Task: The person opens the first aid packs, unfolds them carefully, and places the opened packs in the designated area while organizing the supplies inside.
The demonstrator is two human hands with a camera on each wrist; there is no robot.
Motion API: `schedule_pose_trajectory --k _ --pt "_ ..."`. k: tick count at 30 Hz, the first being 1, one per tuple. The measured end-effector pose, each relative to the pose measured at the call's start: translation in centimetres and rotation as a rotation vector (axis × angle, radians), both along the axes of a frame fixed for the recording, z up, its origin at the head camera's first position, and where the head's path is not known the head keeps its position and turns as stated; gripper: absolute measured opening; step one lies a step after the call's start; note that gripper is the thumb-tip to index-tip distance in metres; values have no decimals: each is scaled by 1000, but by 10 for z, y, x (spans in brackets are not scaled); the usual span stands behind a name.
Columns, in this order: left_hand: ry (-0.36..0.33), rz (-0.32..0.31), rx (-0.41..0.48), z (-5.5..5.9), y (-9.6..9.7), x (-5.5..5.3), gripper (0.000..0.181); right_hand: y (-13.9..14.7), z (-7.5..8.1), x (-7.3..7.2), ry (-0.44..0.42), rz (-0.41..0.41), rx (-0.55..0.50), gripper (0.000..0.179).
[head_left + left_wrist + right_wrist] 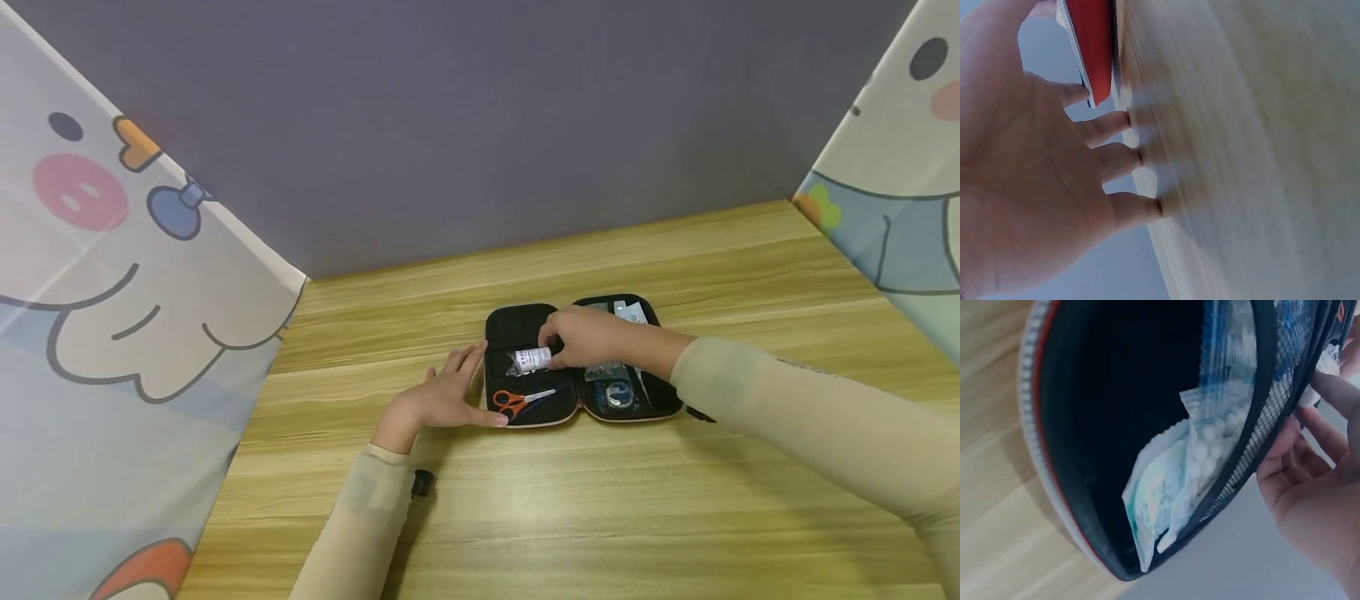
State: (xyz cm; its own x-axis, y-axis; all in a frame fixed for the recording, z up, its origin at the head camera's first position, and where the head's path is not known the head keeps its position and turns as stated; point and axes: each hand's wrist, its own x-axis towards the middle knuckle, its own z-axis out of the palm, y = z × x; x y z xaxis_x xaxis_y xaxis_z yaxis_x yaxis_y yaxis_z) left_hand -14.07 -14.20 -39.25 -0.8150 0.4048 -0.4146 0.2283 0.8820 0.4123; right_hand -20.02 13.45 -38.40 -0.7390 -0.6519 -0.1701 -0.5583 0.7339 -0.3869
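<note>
A zippered case [525, 321] with a black inside and a red shell lies open on the table. In its left half, orange-handled scissors [517, 402] lie below a white printed roll [532, 359] in a clear wrapper. My right hand [588, 335] reaches over the case's middle and pinches the right end of that roll with thumb and fingers. My left hand [442, 398] is spread at the case's left edge, thumb at the near corner. In the left wrist view its other fingertips [1152, 209] touch the tabletop, and the index finger meets the zipper edge.
The case's right half holds a packet of cotton swabs [1210, 447], a white and green sachet [1163, 487] and a clear packet with a ring-shaped item [619, 395], beside a mesh pocket [1254, 437]. A grey wall [487, 125] rises behind the wooden table [585, 517].
</note>
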Motion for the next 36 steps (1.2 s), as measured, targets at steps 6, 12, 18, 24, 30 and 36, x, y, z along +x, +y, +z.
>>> schedule_pose_trajectory --k 6,12,18,24,30,36 --pt "10 -7 -3 -2 1 0 129 -2 1 12 103 45 117 33" --pt "14 -4 2 -2 1 0 128 -7 -4 30 334 68 183 24" --pt "12 -1 6 -2 0 0 127 -10 -8 33 471 98 210 31" --pt "3 5 9 -2 0 1 127 -13 -3 22 217 12 214 47" --pt "6 0 2 -1 0 1 127 -15 -4 26 257 50 315 52" --pt "10 -3 3 -2 0 1 126 -15 -11 32 395 39 335 55"
